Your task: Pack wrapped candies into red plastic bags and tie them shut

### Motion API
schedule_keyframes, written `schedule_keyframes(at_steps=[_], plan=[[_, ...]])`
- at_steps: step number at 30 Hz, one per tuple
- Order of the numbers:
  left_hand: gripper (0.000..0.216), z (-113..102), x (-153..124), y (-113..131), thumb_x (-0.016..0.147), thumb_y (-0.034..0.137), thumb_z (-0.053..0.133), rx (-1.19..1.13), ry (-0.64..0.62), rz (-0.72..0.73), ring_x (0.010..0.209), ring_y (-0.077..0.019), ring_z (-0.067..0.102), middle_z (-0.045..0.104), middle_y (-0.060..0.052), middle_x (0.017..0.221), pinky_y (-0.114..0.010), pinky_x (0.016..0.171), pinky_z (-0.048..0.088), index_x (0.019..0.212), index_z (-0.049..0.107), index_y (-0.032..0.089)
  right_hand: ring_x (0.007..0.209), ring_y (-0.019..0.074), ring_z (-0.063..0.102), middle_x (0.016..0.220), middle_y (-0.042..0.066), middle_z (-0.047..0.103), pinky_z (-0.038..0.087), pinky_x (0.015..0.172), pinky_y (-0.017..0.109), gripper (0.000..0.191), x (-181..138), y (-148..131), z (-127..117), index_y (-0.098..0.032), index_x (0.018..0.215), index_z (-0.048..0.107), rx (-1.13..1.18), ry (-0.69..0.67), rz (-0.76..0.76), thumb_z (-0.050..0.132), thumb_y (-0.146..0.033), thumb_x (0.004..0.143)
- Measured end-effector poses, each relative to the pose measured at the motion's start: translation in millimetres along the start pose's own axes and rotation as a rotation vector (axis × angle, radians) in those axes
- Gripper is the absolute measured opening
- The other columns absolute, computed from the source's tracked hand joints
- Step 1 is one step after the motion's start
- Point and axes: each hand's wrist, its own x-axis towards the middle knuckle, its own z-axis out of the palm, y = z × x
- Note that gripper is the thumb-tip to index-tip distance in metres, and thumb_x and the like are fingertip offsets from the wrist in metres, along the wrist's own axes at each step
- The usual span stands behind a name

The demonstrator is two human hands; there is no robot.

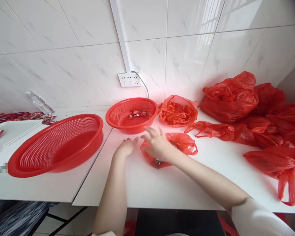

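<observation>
My left hand [126, 148] is just above the white table, left of an opened red plastic bag [188, 144]. Its fingers are partly foreshortened but look apart, with nothing visible in them. My right hand [158, 144] reaches over the bag's left part, fingers spread and holding nothing I can see. Small shiny wrapped packets [158, 162] show inside the bag; my right hand and forearm hide part of it. Behind my hands stands a small round red basket [113, 122] with several red wrapped packets [137, 113] at its bottom.
A large red basket [95, 149] is on the left, near a white tray [22, 131] and a clear plastic bottle [40, 103]. Another red bag [178, 113] stands by the wall. Filled red bags [229, 98] crowd the right side. A socket panel [129, 79] is on the wall.
</observation>
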Motion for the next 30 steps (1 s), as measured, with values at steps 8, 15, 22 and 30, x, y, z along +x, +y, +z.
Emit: schedule_keyframes(at_steps=[8, 15, 22, 30], plan=[[0.035, 22.6, -69.1, 19.8, 0.086, 0.048, 0.043, 0.184, -0.209, 0.072, 0.084, -0.0309, 0.066, 0.069, -0.014, 0.091, -0.038, 0.071, 0.045, 0.083, 0.061, 0.017, 0.092, 0.0306, 0.068, 0.100, 0.016, 0.069, 0.049, 0.075, 0.040, 0.041, -93.3, 106.4, -45.6, -0.015, 0.126, 0.054, -0.217, -0.298, 0.699, 0.055, -0.016, 0.085], [0.031, -12.3, -59.6, 27.0, 0.085, 0.049, 0.049, -0.604, 0.005, 0.182, 0.075, -0.0185, 0.061, 0.062, -0.002, 0.077, -0.028, 0.069, 0.047, 0.078, 0.057, 0.020, 0.066, 0.0152, 0.063, 0.070, -0.001, 0.065, 0.052, 0.068, 0.030, 0.029, -99.6, 124.4, -97.5, -0.022, 0.108, 0.059, 0.783, 0.360, 0.471, 0.063, -0.037, 0.084], [0.028, -80.8, -48.4, 67.3, 0.081, 0.033, 0.051, -0.379, 0.057, 0.326, 0.059, -0.0124, 0.045, 0.041, 0.003, 0.062, -0.023, 0.053, 0.034, 0.060, 0.038, 0.020, 0.080, 0.0111, 0.064, 0.087, -0.002, 0.063, 0.052, 0.072, 0.024, 0.028, -69.9, 103.4, -139.3, -0.025, 0.098, 0.061, 1.241, 0.971, 0.206, 0.075, -0.027, 0.074], [0.035, -48.6, -34.3, 108.5, 0.079, 0.044, 0.056, 0.182, -0.003, 0.277, 0.089, -0.0269, 0.063, 0.065, -0.010, 0.104, -0.032, 0.065, 0.043, 0.105, 0.054, 0.021, 0.064, 0.0071, 0.056, 0.108, 0.000, 0.059, 0.039, 0.047, 0.019, 0.030, -46.8, 61.5, -134.7, -0.027, 0.104, 0.058, 1.352, 0.700, 0.106, 0.071, -0.032, 0.078]])
